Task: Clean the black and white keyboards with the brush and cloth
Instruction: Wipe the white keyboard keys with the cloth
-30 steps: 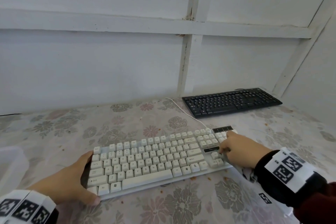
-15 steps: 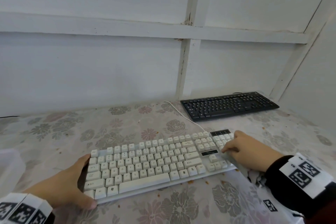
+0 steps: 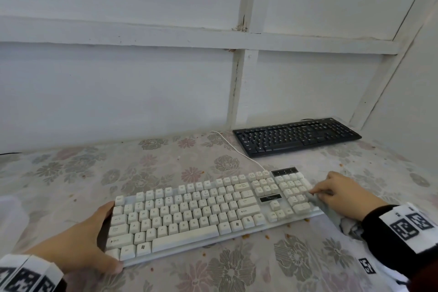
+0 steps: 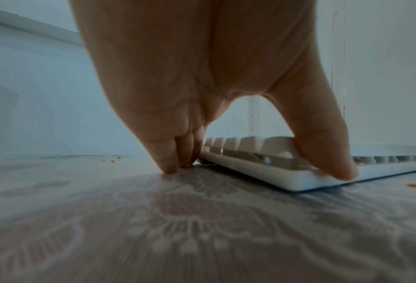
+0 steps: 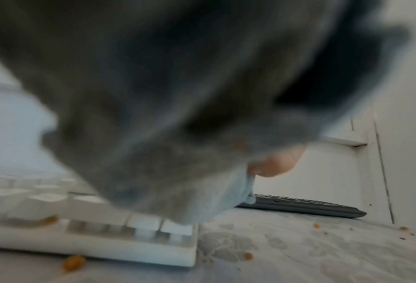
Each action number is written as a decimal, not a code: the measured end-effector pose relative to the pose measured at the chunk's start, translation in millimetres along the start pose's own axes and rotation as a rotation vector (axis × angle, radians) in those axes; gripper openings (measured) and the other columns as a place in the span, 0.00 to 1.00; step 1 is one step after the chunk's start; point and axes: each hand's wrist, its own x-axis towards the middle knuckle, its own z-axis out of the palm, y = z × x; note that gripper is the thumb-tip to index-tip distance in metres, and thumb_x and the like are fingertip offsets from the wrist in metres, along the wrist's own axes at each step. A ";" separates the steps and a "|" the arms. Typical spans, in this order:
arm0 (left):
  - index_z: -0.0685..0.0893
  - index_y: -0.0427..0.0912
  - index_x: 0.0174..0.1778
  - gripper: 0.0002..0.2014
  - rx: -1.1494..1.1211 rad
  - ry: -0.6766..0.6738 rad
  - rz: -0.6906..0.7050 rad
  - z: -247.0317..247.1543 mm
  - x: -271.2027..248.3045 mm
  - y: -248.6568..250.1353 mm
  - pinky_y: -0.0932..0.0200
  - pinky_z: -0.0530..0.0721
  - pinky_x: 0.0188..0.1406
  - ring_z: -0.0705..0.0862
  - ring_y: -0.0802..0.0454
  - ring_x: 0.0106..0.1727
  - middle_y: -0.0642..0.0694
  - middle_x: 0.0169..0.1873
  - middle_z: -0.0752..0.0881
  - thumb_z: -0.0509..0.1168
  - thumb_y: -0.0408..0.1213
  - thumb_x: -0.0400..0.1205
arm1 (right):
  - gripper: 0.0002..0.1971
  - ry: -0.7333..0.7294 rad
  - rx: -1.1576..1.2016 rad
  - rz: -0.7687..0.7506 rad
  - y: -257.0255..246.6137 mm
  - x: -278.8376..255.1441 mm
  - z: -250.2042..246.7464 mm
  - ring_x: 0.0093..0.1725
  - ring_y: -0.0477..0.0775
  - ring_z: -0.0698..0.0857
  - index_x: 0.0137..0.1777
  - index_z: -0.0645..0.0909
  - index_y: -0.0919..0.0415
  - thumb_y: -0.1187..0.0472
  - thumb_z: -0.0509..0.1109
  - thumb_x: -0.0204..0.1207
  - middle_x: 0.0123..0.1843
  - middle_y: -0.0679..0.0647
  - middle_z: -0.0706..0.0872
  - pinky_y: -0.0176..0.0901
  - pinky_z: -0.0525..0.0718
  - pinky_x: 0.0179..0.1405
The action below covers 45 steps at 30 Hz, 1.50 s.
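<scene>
The white keyboard (image 3: 201,211) lies across the floral tablecloth in front of me. My left hand (image 3: 94,242) holds its left end. The thumb (image 4: 323,143) sits on the front corner, and the fingers (image 4: 173,153) stand on the table at the left edge. My right hand (image 3: 320,193) grips a grey-white cloth (image 3: 341,218) and presses it on the right edge of the number pad. In the right wrist view the cloth (image 5: 165,114) fills most of the picture above the white keyboard (image 5: 105,247). The black keyboard (image 3: 296,136) lies at the back right by the wall.
Orange crumbs (image 3: 248,236) lie scattered on the tablecloth along the keyboard's front edge and to the right. A white cable (image 3: 237,152) runs from the white keyboard towards the wall. A clear plastic container (image 3: 9,216) sits at the left edge. White walls close the back and right.
My right hand has slid the cloth rightwards, from the keys left of the number pad to its right edge. The left hand has kept its hold.
</scene>
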 end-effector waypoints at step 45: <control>0.51 0.54 0.76 0.66 0.036 -0.044 0.011 2.1 -5.4 13.5 0.60 0.73 0.72 0.73 0.63 0.69 0.59 0.69 0.72 0.87 0.46 0.48 | 0.16 -0.198 0.341 -0.782 -278.7 -36.7 40.5 0.46 0.52 0.69 0.65 0.83 0.58 0.64 0.61 0.80 0.42 0.51 0.66 0.42 0.70 0.47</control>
